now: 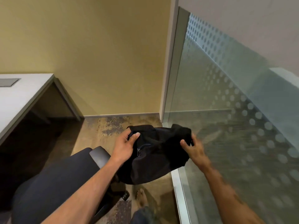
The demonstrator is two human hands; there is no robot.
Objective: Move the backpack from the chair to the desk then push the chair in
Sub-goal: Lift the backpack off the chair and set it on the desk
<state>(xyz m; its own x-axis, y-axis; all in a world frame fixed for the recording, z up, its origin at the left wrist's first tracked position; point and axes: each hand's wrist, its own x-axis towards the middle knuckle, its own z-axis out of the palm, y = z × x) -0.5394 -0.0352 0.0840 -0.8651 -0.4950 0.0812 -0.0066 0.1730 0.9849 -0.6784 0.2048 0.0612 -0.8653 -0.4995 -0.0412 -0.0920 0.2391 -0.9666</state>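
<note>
A black backpack hangs in the air between my hands, to the right of the chair and above the floor. My left hand grips its upper left corner, thumb on top. My right hand holds its upper right corner and looks blurred. The dark blue office chair stands at the lower left, its seat bare and its grey armrest just left of the bag. The pale grey desk runs along the left edge, apart from the chair.
A frosted glass partition with a dot pattern and a metal bottom rail stands close on the right. A yellow wall closes the back. My bare foot rests on the mottled floor by a chair caster. A grey cable hatch sits in the desk.
</note>
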